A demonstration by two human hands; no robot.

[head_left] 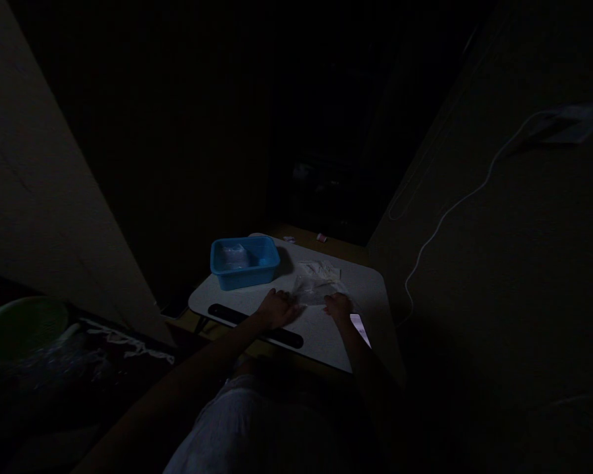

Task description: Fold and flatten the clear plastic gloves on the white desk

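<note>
A clear plastic bag [309,291] lies flattened on the small white table, between my two hands. My left hand [277,309] is at its near left edge, the fingers closed on the film, though dim light blurs the fingertips. At the bag's right side, my right hand [338,307] pinches the edge with curled fingers. Just beyond the bag is a crumpled, whitish plastic packet [320,268]. A phone with a lit screen [360,328] rests beside my right wrist, partly covered by the forearm.
On the table's [370,289] far left stands a blue plastic basin [247,278] holding clear, wrapped packets [233,257]. A dark slotted strip [227,315] runs along the near edge. A white cable [442,217] hangs down the right wall. A green tub [24,326] sits at lower left.
</note>
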